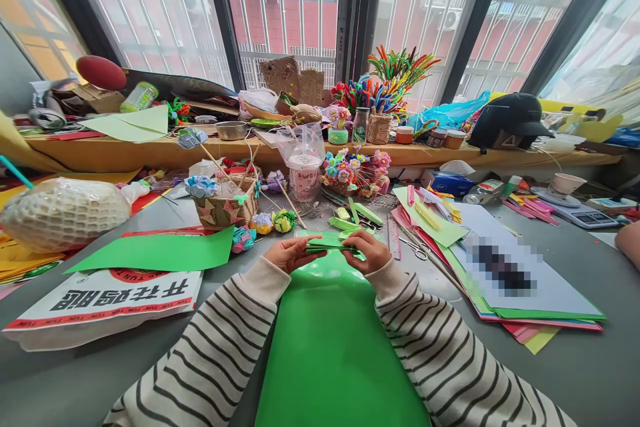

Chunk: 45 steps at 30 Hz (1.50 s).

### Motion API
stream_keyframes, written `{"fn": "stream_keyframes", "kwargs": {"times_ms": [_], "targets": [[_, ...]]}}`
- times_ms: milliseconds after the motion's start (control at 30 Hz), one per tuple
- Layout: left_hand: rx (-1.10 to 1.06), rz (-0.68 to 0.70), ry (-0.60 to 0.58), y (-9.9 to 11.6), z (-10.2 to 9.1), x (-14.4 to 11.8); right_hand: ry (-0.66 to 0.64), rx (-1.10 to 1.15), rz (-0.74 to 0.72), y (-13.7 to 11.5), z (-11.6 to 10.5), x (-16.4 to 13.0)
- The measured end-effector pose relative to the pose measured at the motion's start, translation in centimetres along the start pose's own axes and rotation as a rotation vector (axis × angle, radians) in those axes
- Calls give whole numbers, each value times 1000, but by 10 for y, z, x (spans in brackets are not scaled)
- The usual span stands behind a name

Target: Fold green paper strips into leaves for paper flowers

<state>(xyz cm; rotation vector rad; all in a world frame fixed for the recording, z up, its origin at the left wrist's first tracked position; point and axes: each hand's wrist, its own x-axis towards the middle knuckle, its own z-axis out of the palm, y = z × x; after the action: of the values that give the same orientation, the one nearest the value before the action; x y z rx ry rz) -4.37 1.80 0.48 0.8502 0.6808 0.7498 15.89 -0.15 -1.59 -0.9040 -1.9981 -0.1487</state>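
Person's left hand (291,253) and right hand (369,250) pinch opposite ends of a folded green paper strip (334,244), held just above the far edge of a large green sheet (330,340) on the grey table (590,360). Risk, as a judgement: the pleats look stacked loosely, so uneven pinch pressure could let the layers fan out or skew the creases; a slip at either end would probably drop the strip onto the green sheet, where same-colour paper makes realignment harder. The clutter is close, with scissors (417,247) just right of the right hand and loose green scraps (350,217) just beyond the strip, so a wide hand move could snag or scatter them. Fingers: both hands closed on the strip, thumbs nearest the camera, fingers curled over the far side; left fingers (305,245) pressed flat on the strip's left end, right fingers (356,243) wrapped over its right end. No visible gap between fingers and paper. A stack of coloured paper (500,307) sits to the right, a paper-flower basket (225,207) to the left beyond a second green sheet (160,252).
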Motion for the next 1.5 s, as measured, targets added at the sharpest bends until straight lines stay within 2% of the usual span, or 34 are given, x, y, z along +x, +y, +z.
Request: {"fn": "stream_keyframes", "kwargs": {"times_ms": [167,267,367,467,533,667,767,833,967,1067,1167,1267,1367,1500], "targets": [[-32,-1,-2,1,1,0,21,35,3,-4,-2,2],[-42,31,-29,-1,-4,3,30,112,61,-7,-2,4],[-32,147,-54,-4,-5,6,70,250,216,-12,1,7],[61,259,-39,-8,5,8,93,378,378,-17,5,9],[88,290,-45,-10,17,9,71,471,467,-21,9,8],[-4,352,-110,-13,38,14,20,718,651,-26,16,7],[-51,362,-98,-15,44,19,10,860,740,-30,22,8],[-69,358,-77,-17,42,23,9,890,748,-32,23,8],[-107,344,-73,-17,34,26,-96,753,631,-27,9,11],[-146,300,-141,-15,30,24,-129,538,495,-16,-12,15],[-176,192,-290,-14,30,20,-99,357,204,-12,-26,21],[-147,113,-406,-16,33,16,-202,255,-21,-19,-27,24],[-112,71,-462,-17,35,14,-301,240,-81,-28,-23,24],[-107,52,-484,-18,35,12,-323,262,-86,-33,-22,24]]}}
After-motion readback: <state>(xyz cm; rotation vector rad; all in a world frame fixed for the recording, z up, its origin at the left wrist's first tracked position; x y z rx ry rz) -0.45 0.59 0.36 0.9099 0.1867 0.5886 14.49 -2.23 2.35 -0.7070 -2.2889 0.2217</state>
